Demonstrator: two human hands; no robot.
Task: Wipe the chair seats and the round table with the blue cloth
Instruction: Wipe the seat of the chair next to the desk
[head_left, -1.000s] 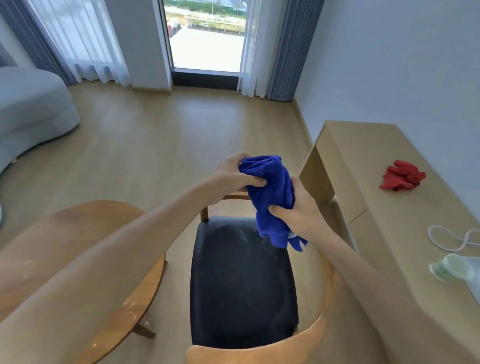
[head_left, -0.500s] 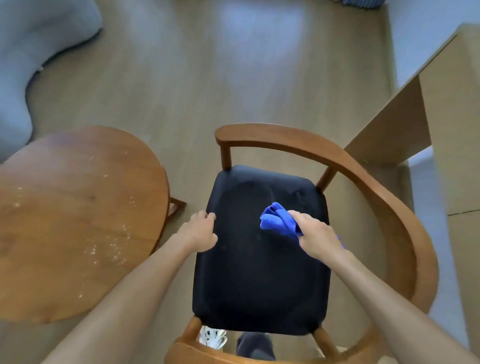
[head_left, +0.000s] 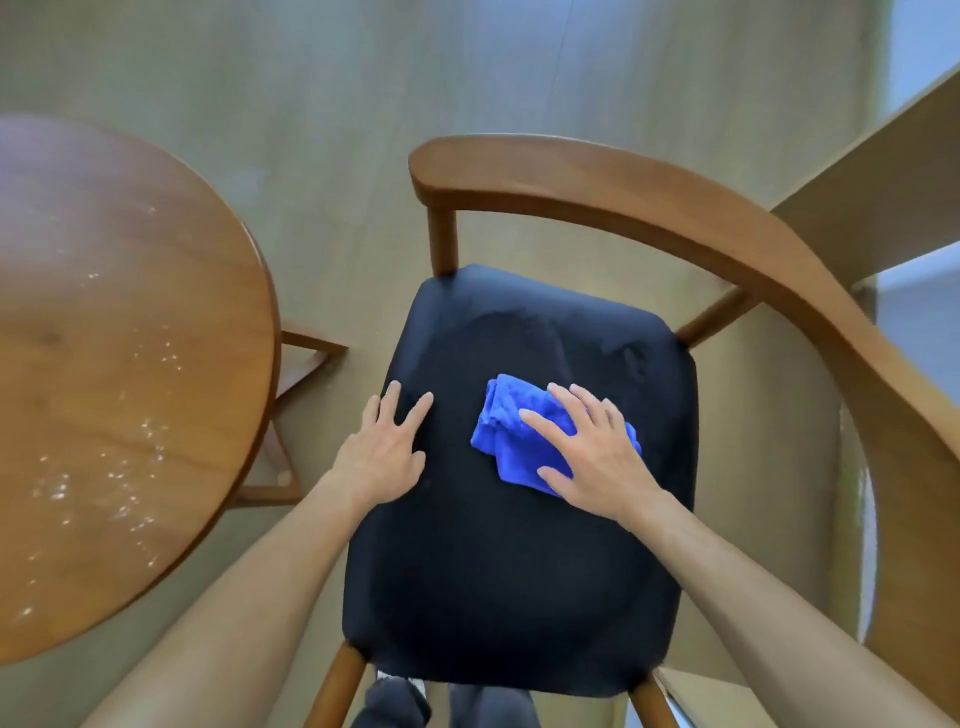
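While the right hand (head_left: 597, 457) lies flat on the blue cloth (head_left: 511, 434), the cloth sits bunched on the black seat (head_left: 493, 571), a little right of the middle and toward the far half. Bare seat shows on every side of the cloth, most of it on the near half. A curved wooden backrest (head_left: 701, 234) rims the far and right sides of the seat; the left and near edges stand free. Left of the chair, across a strip of floor (head_left: 322, 156), is the round surface (head_left: 119, 364), its top dotted with pale specks. A light wooden desk (head_left: 878, 208) stands past the backrest at the right.

The right fingers (head_left: 540, 423) are straight and spread, pressing down on the cloth rather than curling round it. The left hand (head_left: 382, 457) rests on the seat near its left edge, fingers straight and slightly apart, holding nothing, well clear of the cloth.
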